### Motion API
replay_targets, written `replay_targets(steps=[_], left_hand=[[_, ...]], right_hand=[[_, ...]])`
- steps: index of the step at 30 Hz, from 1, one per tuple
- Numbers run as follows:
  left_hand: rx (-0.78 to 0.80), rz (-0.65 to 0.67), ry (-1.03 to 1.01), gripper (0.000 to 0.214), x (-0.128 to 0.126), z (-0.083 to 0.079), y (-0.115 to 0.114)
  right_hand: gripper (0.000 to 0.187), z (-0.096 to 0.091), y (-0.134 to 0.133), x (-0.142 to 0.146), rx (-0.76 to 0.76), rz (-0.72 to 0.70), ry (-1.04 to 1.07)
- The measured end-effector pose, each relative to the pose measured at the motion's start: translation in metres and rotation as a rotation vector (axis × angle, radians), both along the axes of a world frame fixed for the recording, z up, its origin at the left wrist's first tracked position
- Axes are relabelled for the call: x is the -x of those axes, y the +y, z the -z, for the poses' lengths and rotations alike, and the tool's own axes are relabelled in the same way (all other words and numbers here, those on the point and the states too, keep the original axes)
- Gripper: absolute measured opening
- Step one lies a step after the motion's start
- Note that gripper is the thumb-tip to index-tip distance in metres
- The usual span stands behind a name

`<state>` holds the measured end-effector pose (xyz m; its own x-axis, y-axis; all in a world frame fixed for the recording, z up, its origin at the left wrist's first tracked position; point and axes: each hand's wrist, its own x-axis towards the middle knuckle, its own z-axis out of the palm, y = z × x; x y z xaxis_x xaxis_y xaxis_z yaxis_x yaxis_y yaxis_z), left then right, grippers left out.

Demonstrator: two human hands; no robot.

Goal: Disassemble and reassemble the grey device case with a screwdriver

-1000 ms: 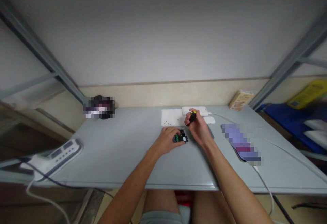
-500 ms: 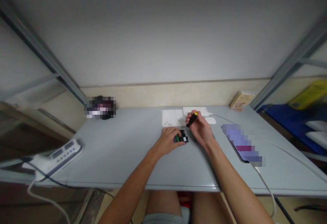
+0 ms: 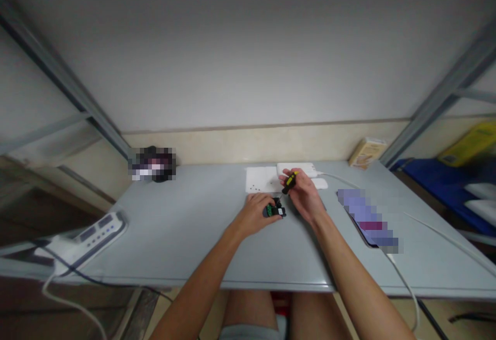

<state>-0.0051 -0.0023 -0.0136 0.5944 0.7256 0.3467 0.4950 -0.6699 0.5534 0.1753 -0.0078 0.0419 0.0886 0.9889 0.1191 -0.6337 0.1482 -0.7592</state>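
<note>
My left hand (image 3: 259, 210) is closed around a small black device with a green circuit board (image 3: 276, 210), pressed down on the grey desk. A yellow and black screwdriver (image 3: 289, 182) sits between the fingers of my right hand (image 3: 304, 192), tilted, its shaft pointing down and left to the device. The tip meets the device or hovers just over it; I cannot tell which. Behind both hands lies a white sheet (image 3: 259, 179) with several small dark specks on it, probably screws.
A white power strip (image 3: 296, 168) with a cable lies behind my right hand. To the right are a phone (image 3: 366, 218) on a cable and a small box (image 3: 367, 153). Another power strip (image 3: 95, 236) is at the left edge, a dark blurred object (image 3: 155, 164) at back left.
The screwdriver has turned in my right hand, showing more of its yellow side, and my right fingers have loosened and shifted slightly. My left hand and the device stay in place.
</note>
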Motion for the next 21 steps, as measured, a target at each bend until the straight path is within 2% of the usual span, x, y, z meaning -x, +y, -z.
replay_targets(steps=[5, 9, 21], left_hand=[[-0.007, 0.005, 0.018, 0.027, 0.0, 0.003, 0.001], [-0.009, 0.004, 0.022, 0.026, -0.001, 0.002, 0.001], [-0.031, 0.006, 0.034, 0.025, 0.0, 0.002, 0.0]], right_hand=[[0.035, 0.003, 0.003, 0.001, -0.034, -0.014, 0.043], [0.038, 0.004, 0.007, -0.001, 0.006, -0.012, 0.071], [0.042, 0.011, 0.012, -0.002, -0.005, 0.13, -0.053]])
